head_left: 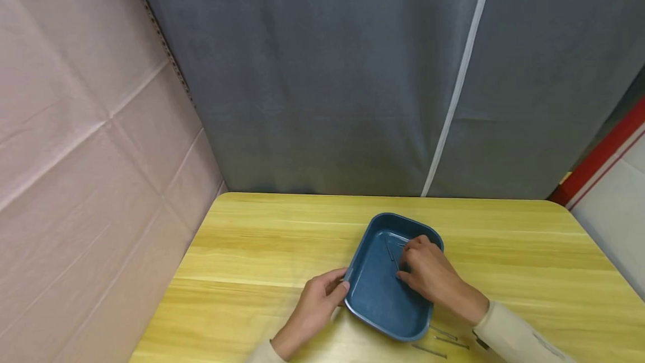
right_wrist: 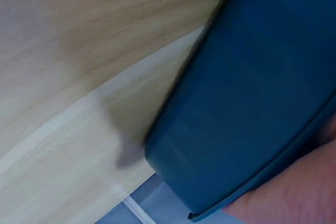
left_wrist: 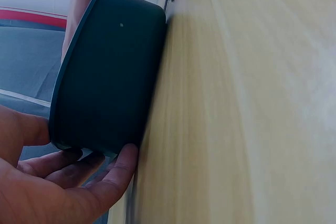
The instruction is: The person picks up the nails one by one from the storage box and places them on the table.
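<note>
A deep blue rectangular tray (head_left: pixel 388 301) sits on the table. My left hand (head_left: pixel 317 301) grips its left side, thumb at the rim and fingers against the outer wall; the left wrist view shows those fingers (left_wrist: pixel 123 169) at the wall's lower edge. Reaching over the right rim, my right hand (head_left: pixel 430 270) has its fingers bent down inside the tray. Thin metal nails (head_left: pixel 391 252) lie by its thumb and index finger; I cannot tell whether it pinches one. In the right wrist view, the tray wall (right_wrist: pixel 252 93) hides the fingertips.
Several loose nails (head_left: pixel 450 343) lie on the wooden table (head_left: pixel 262 240) beside the tray's near right corner. A grey curtain (head_left: pixel 322 83) hangs behind the table's far edge. Pale sheeting (head_left: pixel 101 184) stands along the left side.
</note>
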A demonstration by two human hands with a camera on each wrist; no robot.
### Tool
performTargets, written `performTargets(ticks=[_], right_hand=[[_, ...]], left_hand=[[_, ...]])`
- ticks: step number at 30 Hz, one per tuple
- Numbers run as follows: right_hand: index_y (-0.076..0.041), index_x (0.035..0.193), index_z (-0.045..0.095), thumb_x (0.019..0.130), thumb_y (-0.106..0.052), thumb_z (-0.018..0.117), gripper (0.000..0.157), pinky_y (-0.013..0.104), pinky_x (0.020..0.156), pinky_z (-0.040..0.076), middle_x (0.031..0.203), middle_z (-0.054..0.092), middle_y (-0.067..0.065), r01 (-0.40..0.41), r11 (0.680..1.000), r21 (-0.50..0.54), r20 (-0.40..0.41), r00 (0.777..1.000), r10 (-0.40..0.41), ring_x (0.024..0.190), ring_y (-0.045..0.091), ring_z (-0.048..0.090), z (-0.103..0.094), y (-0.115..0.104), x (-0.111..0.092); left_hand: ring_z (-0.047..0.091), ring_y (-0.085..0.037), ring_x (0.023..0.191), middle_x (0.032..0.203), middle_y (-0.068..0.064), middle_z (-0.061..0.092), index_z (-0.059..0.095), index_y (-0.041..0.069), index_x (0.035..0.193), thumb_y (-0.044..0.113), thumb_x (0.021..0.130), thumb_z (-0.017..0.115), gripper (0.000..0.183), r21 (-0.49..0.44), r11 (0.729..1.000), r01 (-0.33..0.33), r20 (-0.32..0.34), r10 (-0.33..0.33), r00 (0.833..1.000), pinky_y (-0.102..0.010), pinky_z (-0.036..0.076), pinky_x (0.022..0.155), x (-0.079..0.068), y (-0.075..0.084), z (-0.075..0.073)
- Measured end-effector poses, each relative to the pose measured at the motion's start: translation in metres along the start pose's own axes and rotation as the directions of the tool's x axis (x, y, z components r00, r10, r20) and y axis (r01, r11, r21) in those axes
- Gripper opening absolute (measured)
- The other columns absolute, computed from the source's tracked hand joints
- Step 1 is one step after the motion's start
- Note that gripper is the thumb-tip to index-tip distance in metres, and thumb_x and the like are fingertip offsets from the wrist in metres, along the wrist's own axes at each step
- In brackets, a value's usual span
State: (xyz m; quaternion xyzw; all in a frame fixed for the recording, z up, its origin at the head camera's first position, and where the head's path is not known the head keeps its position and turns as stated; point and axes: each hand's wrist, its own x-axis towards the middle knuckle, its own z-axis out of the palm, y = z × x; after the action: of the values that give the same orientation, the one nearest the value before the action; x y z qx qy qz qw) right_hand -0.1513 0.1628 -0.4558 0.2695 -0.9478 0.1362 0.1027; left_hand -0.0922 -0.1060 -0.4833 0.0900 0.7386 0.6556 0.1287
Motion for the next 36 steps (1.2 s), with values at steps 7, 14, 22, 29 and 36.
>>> performTargets(ticks=[7,14,22,29,36], right_hand=[[-0.014,0.063,0.070,0.069,-0.020,0.091,0.023,0.046,0.075,0.053,0.078,0.065,0.000,0.020,0.998,-0.061,0.011,1.000,-0.019,0.087,0.028,0.054,0.005,-0.001,0.004],[-0.014,0.060,0.066,0.072,-0.014,0.089,0.026,0.042,0.065,0.051,0.077,0.064,0.003,0.029,0.996,-0.079,0.010,1.000,-0.029,0.079,0.026,0.051,0.008,-0.005,0.007],[-0.009,0.059,0.064,0.076,0.000,0.073,0.021,0.042,0.060,0.049,0.075,0.064,0.008,0.031,0.993,-0.110,-0.049,0.998,-0.036,0.074,0.028,0.050,0.008,-0.008,0.008],[-0.017,0.058,0.064,0.077,-0.009,0.078,0.024,0.044,0.068,0.051,0.084,0.068,0.006,-0.006,0.998,-0.060,-0.039,0.999,0.004,0.086,0.028,0.054,0.001,-0.006,0.005],[-0.018,0.064,0.066,0.077,-0.010,0.078,0.020,0.042,0.080,0.053,0.089,0.067,0.004,-0.007,1.000,0.002,-0.117,0.993,0.007,0.093,0.027,0.054,-0.001,-0.006,-0.003]], left_hand=[[0.070,-0.028,0.104,0.121,-0.015,0.069,0.054,-0.001,0.141,0.018,0.104,0.057,0.042,-0.003,1.000,-0.016,-0.006,0.016,1.000,-0.028,0.063,0.081,-0.001,0.001,0.000],[0.070,-0.029,0.105,0.122,-0.017,0.069,0.055,-0.001,0.140,0.017,0.104,0.058,0.040,-0.011,1.000,-0.027,-0.017,0.027,0.999,-0.027,0.063,0.080,-0.003,0.004,0.000],[0.070,-0.030,0.104,0.121,-0.017,0.069,0.056,-0.001,0.140,0.016,0.104,0.058,0.040,-0.007,0.999,-0.031,-0.021,0.031,0.999,-0.028,0.063,0.079,-0.003,0.002,0.001],[0.071,-0.030,0.102,0.119,-0.018,0.070,0.056,-0.002,0.139,0.015,0.103,0.058,0.039,-0.010,1.000,-0.028,-0.027,0.028,0.999,-0.029,0.063,0.078,-0.003,0.003,0.002],[0.071,-0.030,0.101,0.119,-0.018,0.070,0.056,-0.002,0.139,0.014,0.103,0.058,0.039,-0.010,0.999,-0.032,-0.029,0.032,0.999,-0.029,0.064,0.078,-0.004,0.003,0.002]])
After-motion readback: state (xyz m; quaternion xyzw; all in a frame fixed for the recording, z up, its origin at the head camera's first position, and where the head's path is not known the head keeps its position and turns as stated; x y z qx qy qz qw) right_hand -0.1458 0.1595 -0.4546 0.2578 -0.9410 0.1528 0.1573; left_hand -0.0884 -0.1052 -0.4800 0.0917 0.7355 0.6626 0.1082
